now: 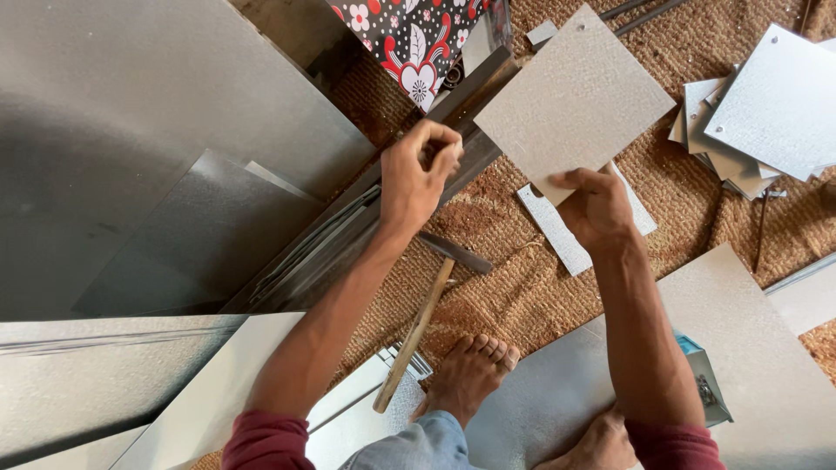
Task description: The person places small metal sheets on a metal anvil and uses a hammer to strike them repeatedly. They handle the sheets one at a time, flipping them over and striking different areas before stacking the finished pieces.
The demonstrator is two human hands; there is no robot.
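head view: right hand [596, 204] lifts square metal sheet [570, 100] beside left hand [418, 174].

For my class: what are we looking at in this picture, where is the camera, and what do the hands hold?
The one picture comes from a camera on a person's head, looking down at their arms and bare feet. The right hand holds a square metal sheet by its lower corner. The left hand is closed over a dark metal bar; whether it grips something small is unclear. On the woven mat lie a hammer, a stack of cut squares and large metal sheets.
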